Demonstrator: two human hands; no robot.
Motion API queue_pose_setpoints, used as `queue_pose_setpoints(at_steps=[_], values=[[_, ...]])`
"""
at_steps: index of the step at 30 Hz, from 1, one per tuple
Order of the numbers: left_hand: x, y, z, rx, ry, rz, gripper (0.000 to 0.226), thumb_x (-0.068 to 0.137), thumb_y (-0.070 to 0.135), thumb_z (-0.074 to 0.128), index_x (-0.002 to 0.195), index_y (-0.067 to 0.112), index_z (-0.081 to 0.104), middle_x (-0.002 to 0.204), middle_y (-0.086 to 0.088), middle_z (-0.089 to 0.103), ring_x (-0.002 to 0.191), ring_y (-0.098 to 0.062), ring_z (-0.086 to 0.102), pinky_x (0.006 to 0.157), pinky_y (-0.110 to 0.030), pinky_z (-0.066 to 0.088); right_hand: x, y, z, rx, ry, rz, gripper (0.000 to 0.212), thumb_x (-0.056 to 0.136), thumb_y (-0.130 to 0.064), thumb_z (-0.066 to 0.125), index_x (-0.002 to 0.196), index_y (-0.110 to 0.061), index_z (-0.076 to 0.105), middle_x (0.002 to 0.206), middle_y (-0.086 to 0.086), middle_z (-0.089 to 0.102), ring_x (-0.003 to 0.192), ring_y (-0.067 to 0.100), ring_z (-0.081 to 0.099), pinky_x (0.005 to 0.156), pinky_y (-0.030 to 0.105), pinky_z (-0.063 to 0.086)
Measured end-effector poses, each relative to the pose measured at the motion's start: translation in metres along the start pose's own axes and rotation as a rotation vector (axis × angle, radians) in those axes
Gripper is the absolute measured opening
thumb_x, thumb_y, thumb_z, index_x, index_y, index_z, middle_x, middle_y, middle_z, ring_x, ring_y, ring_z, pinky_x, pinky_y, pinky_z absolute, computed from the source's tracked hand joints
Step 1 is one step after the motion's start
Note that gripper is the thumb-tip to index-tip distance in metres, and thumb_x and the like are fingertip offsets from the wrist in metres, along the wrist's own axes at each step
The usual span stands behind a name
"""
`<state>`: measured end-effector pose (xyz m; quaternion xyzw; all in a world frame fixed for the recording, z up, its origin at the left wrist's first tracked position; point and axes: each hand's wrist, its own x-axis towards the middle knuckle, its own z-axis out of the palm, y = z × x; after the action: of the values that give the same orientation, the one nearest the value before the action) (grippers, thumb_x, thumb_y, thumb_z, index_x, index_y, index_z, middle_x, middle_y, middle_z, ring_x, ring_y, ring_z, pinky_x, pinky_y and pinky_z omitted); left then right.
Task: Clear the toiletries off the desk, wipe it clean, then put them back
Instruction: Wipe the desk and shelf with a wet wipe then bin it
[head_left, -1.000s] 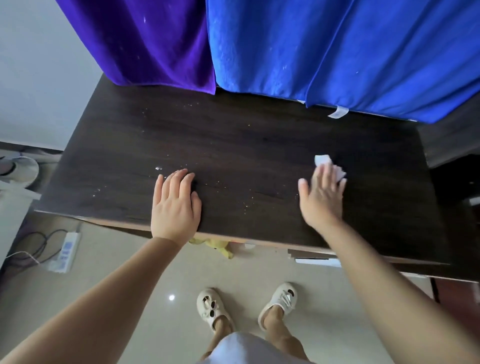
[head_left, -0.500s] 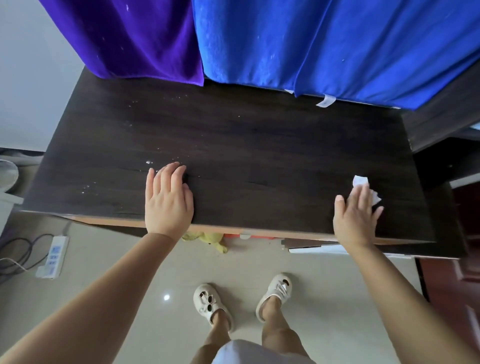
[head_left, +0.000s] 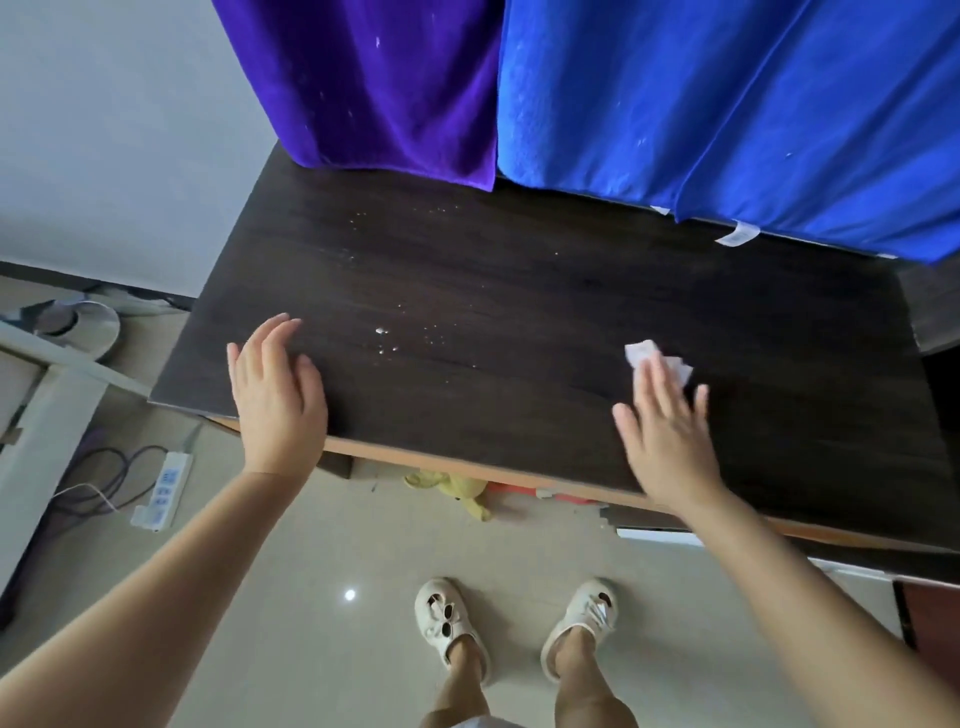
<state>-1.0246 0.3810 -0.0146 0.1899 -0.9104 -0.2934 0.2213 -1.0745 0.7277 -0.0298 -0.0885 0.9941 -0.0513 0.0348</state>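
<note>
Now our right hand (head_left: 667, 436) presses a crumpled white tissue (head_left: 655, 357) flat-fingered onto the dark wooden table (head_left: 519, 291). Our left hand (head_left: 278, 395) rests relaxed, fingers straight, near white specks (head_left: 387, 340).

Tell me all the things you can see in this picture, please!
desk: 1, dark brown wood, centre
specks: many, white, scattered on the desk's left half
wipe: 1, white, crumpled on the desk under the right fingers
purple cloth: 1, hanging behind the desk, left
blue cloth: 1, hanging behind the desk, right
power strip: 1, white, on the floor at left
yellow thing: 1, on the floor under the desk; cannot tell what
floor: pale tiles
slippers: 2, cream, on the feet
left hand: flat on the desk's near left edge
right hand: fingers straight, pressing the wipe
</note>
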Motion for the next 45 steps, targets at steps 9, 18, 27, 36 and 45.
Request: queue_pose_setpoints(at_steps=[9, 18, 27, 36, 45], values=[[0.022, -0.02, 0.009, 0.17, 0.063, -0.281, 0.033, 0.091, 0.015, 0.039, 0.123, 0.008, 0.047, 0.136, -0.008, 0.046, 0.128, -0.027, 0.037, 0.114, -0.045, 0.009, 0.017, -0.2, 0.022, 0.131, -0.011, -0.143, 0.069, 0.093, -0.045, 0.019, 0.141, 0.004, 0.024, 0.153, 0.023, 0.02, 0.143, 0.033, 0.015, 0.116, 0.045, 0.009], [0.021, -0.022, 0.01, 0.187, 0.115, -0.242, 0.039, 0.09, 0.013, 0.039, 0.129, 0.007, 0.043, 0.134, -0.011, 0.049, 0.126, -0.028, 0.04, 0.115, -0.041, 0.011, 0.031, -0.095, 0.006, -0.037, -0.048, -0.078, 0.059, 0.094, -0.039, 0.026, 0.14, -0.002, 0.03, 0.15, 0.017, 0.031, 0.139, 0.031, 0.028, 0.111, 0.059, 0.016], [0.022, -0.02, 0.009, 0.181, 0.11, -0.263, 0.041, 0.093, 0.023, 0.03, 0.129, 0.008, 0.043, 0.132, -0.009, 0.051, 0.126, -0.025, 0.04, 0.115, -0.038, 0.01, 0.067, -0.23, 0.015, 0.11, -0.122, -0.236, 0.062, 0.098, -0.038, 0.021, 0.145, 0.001, 0.012, 0.157, 0.019, 0.004, 0.145, 0.029, 0.0, 0.117, 0.051, -0.003], [0.02, -0.022, 0.008, 0.191, 0.086, -0.248, 0.034, 0.093, 0.022, 0.034, 0.12, 0.011, 0.05, 0.13, -0.007, 0.051, 0.123, -0.025, 0.041, 0.115, -0.041, 0.012, 0.066, -0.11, 0.005, 0.027, -0.137, -0.309, 0.066, 0.093, -0.046, 0.011, 0.147, -0.007, 0.011, 0.158, 0.008, 0.005, 0.146, 0.021, 0.001, 0.116, 0.049, -0.004], [0.022, -0.02, 0.009, 0.279, 0.043, -0.236, 0.03, 0.09, 0.02, 0.035, 0.109, 0.012, 0.056, 0.124, -0.008, 0.052, 0.119, -0.028, 0.041, 0.113, -0.044, 0.016, 0.149, -0.082, -0.007, 0.115, -0.054, 0.339, 0.063, 0.099, -0.037, 0.022, 0.145, 0.004, 0.009, 0.157, 0.02, 0.001, 0.145, 0.029, 0.0, 0.116, 0.048, -0.001]])
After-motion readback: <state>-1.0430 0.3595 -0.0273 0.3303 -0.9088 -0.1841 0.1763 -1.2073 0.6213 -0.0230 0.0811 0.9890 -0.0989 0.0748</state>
